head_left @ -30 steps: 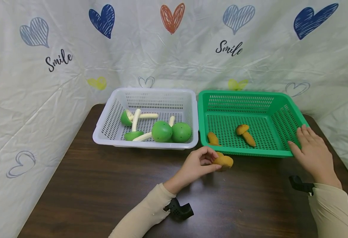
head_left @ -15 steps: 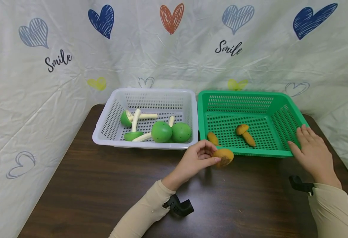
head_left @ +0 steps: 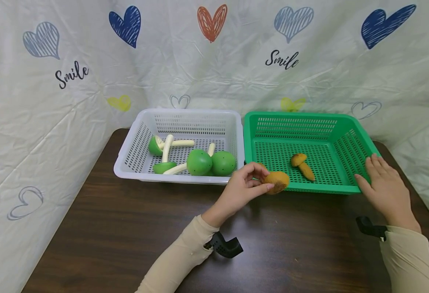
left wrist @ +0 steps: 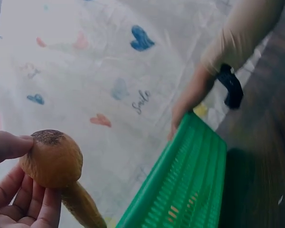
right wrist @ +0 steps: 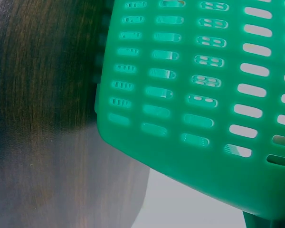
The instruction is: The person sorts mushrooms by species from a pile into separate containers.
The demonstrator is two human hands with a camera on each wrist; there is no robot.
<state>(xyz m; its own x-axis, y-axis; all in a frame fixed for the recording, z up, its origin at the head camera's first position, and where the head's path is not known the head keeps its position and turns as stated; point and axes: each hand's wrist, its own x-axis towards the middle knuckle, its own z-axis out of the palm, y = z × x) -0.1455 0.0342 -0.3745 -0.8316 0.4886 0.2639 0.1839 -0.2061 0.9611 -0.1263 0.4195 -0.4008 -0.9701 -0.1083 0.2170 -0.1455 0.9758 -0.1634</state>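
Observation:
Between its thumb and fingers, my left hand point(head_left: 241, 187) pinches a toy mushroom point(head_left: 278, 182) by its yellow-brown cap, just above the near rim of the green basket point(head_left: 328, 188). The left wrist view shows the dark patch on this cap and the stem pointing down and right. My right hand point(head_left: 389, 194) rests on the basket's right edge with its fingers straight. Inside the basket lies one brown mushroom point(head_left: 304, 167). A second mushroom point(head_left: 261, 165) is mostly hidden behind my left hand. The right wrist view has only the slotted basket wall point(right wrist: 180, 104), not the hand.
A white basket point(head_left: 178, 178) stands left of the green one, holding several green-capped mushrooms point(head_left: 200, 162) with pale stems. Both baskets sit toward the back of a dark wooden table point(head_left: 126, 228), before a white cloth point(head_left: 236, 73) printed with hearts.
My left hand has risen slightly toward the green basket with the mushroom, whose cap has turned. The mushroom at the basket's near left corner is now mostly covered. My right hand stays put.

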